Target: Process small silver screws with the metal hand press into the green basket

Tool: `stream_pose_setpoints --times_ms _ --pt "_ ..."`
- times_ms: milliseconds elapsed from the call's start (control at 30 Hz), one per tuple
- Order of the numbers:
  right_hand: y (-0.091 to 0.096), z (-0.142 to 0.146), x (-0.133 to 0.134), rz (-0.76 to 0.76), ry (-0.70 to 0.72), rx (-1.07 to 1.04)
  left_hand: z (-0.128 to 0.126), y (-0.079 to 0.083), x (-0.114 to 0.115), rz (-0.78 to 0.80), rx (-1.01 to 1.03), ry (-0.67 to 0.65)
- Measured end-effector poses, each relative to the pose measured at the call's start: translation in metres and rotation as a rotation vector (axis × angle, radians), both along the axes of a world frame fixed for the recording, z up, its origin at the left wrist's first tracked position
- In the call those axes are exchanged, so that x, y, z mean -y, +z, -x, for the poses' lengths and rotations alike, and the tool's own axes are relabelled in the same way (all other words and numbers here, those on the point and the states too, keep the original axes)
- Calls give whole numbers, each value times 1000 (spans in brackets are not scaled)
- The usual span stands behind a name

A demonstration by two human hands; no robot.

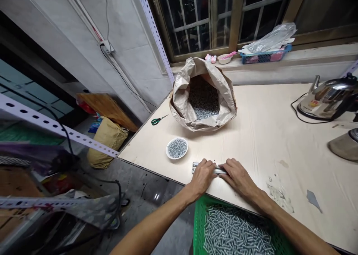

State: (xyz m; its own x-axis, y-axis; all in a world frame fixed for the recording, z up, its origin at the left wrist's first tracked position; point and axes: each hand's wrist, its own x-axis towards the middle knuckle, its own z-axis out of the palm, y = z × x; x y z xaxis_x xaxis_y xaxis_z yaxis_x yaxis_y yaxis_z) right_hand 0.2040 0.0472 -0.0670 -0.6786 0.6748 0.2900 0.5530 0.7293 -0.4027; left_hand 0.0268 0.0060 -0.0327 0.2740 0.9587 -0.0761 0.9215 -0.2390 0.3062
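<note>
Both my hands rest on a small flat metal piece [195, 166] lying near the front edge of the pale wooden table [268, 128]. My left hand [203, 176] lies over its left part with curled fingers. Touching its right end is my right hand [237, 176], fingers bent over it. A white bowl [177, 148] of small metal pins sits just beyond my left hand. Below my wrists stands a green crate [199, 221] filled with the same silver pins.
A paper sack [203, 94] of pins stands open at the table's back. Green-handled scissors [158, 120] lie left of it. A steel kettle [330, 96] with cord sits at the right. A blue basket [264, 55] is on the sill. Perforated rails and clutter fill the left.
</note>
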Motion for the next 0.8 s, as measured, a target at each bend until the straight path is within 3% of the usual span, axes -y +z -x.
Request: stream_pose_setpoints --times_ms 167,300,400,600,733,800 --pt "2 -7 -7 -60 -50 27 11 3 8 -137 194 116" --pt "7 -6 -7 -49 -34 9 32 14 27 -219 325 452" --pt "9 -1 -5 2 -3 -7 42 16 41 -120 334 629" --pt "5 4 0 28 55 -15 35 12 42 190 170 720" --pt "-5 5 1 -81 49 -62 36 14 34 334 114 748" --pt "-17 6 -3 -197 64 -100 40 10 33 332 113 765"
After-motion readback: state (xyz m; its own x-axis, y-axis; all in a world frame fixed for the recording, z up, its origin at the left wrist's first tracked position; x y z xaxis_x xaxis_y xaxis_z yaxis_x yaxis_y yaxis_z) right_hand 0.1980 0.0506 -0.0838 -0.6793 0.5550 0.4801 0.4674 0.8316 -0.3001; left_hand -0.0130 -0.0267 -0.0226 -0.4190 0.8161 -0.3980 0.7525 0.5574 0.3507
